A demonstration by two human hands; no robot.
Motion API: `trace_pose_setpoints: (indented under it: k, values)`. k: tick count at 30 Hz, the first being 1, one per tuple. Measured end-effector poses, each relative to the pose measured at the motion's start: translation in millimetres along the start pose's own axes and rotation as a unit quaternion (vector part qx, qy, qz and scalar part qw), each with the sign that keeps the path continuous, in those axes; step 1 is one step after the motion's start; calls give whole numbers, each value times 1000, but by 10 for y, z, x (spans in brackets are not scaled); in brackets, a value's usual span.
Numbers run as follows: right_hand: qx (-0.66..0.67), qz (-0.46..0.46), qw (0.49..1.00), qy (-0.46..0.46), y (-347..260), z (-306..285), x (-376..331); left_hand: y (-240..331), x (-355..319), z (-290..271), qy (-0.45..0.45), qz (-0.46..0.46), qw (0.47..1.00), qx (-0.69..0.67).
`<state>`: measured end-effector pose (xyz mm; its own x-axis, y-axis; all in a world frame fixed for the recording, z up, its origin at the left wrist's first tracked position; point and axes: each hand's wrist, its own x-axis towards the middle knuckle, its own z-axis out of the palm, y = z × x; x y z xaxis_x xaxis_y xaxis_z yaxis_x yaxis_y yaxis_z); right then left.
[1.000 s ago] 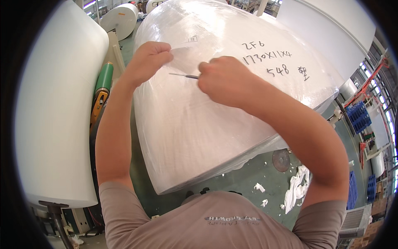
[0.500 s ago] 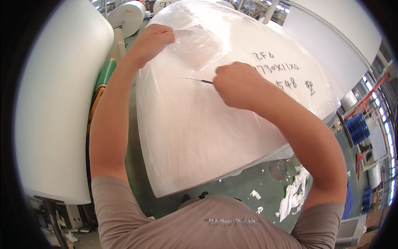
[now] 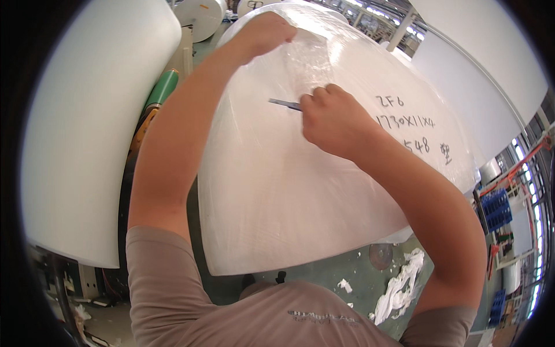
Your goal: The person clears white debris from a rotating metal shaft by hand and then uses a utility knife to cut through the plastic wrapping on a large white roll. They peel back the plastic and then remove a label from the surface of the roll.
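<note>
A large white roll [image 3: 300, 202], wrapped in clear plastic film [image 3: 309, 61], lies in front of me with handwritten black marks on its right side. My left hand [image 3: 269, 33] is closed at the far upper left of the roll, pinching a pulled-up part of the film. My right hand [image 3: 334, 120] is closed around a thin knife [image 3: 284, 104]. Its dark blade points left, over the wrapped surface and below the lifted film. The handle is hidden inside the fist, and I cannot tell whether the blade touches the film.
A tall white roll [image 3: 87, 144] stands close on my left, beside a green cylinder [image 3: 163, 88]. White scraps [image 3: 399, 286] lie on the green floor at the lower right. Blue crates [image 3: 496, 209] stand farther right, and another large white roll [image 3: 199, 17] is at the back.
My left hand has moved farther away and to the right, drawing the film with it. The knife in my right hand has turned so its blade shows broader. The view has shifted slightly.
</note>
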<state>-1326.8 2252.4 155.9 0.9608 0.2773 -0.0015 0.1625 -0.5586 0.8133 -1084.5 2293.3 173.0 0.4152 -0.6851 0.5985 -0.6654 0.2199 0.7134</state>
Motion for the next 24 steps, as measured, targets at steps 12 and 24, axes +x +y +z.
trace_pose_setpoints:
  k: [12,24]
  values:
    - [-19,96,995,6,1416,618,-937,-251,-12,-316,83,-28,994,-66]
    - [453,552,632,301,827,-335,-2522,288,-914,-49,-17,-53,956,-288]
